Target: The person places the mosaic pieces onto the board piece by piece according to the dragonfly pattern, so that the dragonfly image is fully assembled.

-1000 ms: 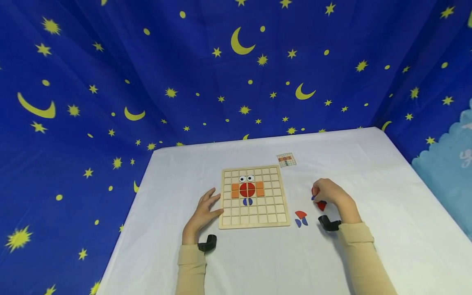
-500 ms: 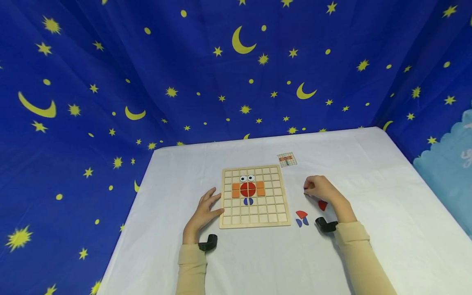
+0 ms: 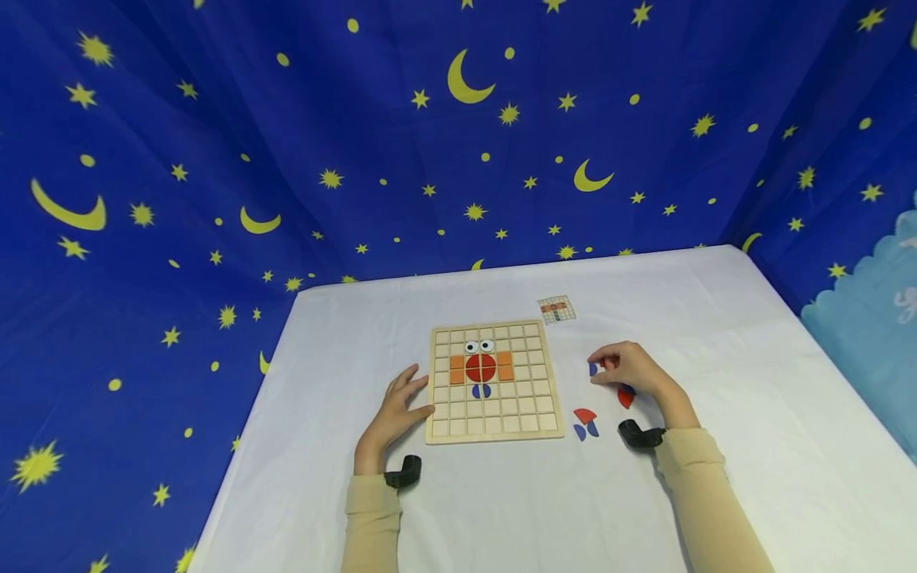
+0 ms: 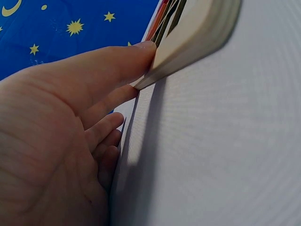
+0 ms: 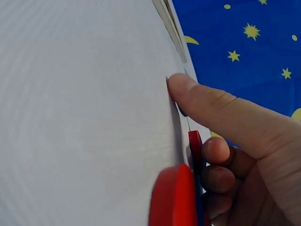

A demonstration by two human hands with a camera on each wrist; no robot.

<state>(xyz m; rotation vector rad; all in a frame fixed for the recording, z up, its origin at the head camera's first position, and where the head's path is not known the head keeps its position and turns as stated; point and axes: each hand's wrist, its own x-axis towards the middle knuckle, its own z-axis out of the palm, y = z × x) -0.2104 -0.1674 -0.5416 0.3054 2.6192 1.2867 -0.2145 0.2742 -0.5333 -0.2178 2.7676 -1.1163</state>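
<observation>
A square wooden grid board (image 3: 494,434) lies on the white table. Set in it are a red disc (image 3: 481,368) of several pieces, orange squares (image 3: 505,367), two eye discs (image 3: 479,347) and two blue half-round tiles (image 3: 481,391). At the board's left edge, my left hand (image 3: 392,414) rests with fingers spread, thumb and a finger touching the rim (image 4: 188,52). Right of the board, my right hand (image 3: 637,370) has thumb and forefinger at either end of a blue half-round tile (image 3: 592,368). Red pieces (image 3: 626,397) lie under and beside that palm; one red piece (image 5: 195,146) stands by the curled fingers.
A small picture card (image 3: 556,309) lies beyond the board's upper right corner. Between board and right hand are a red quarter-round piece (image 3: 584,415) and two blue tiles (image 3: 591,429). A blue star-patterned curtain (image 3: 401,159) hangs behind the table (image 3: 501,509).
My right hand has shifted left from the red pieces with a blue tile, and its thumb and forefinger have since parted a little around it. My left hand stays at the board.
</observation>
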